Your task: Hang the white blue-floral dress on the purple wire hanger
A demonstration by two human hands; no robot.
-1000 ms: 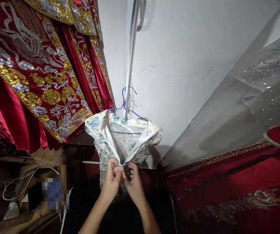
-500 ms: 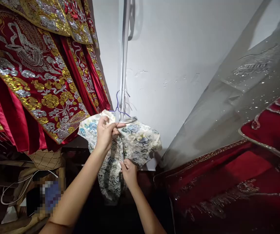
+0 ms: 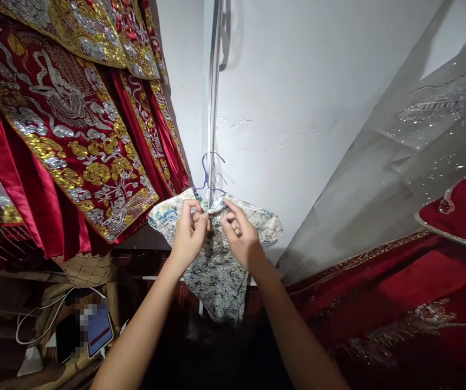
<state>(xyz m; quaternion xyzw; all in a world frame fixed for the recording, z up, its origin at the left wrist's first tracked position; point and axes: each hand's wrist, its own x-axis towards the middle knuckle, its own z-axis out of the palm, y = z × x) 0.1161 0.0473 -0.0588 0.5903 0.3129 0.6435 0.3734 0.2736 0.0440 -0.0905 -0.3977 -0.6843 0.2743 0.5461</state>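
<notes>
A floral dress (image 3: 217,287) in cream, blue and grey, with short sleeves and a stand-up collar, hangs from a purple hanger (image 3: 205,172). At the front of the collar, my left hand (image 3: 191,232) is closed, its thumb and curled fingers pinching the cloth near the neckline. My right hand (image 3: 241,234) is at the other side of the neckline, forefinger reaching up onto the collar and the rest curled in against the cloth. What exactly lies between the fingertips is partly hidden.
Red robes (image 3: 66,124) with gold and silver embroidery hang at left. A white wall panel (image 3: 290,97) with a metal strip stands behind. Sparkly sheer fabric (image 3: 363,179) and red beaded cloth (image 3: 399,281) are at right. A phone (image 3: 99,331) lies low left beside a white cable.
My right hand has moved up from the lower front of the dress to the collar. My left hand has shifted slightly right and down at the neckline, its fingers now more curled.
</notes>
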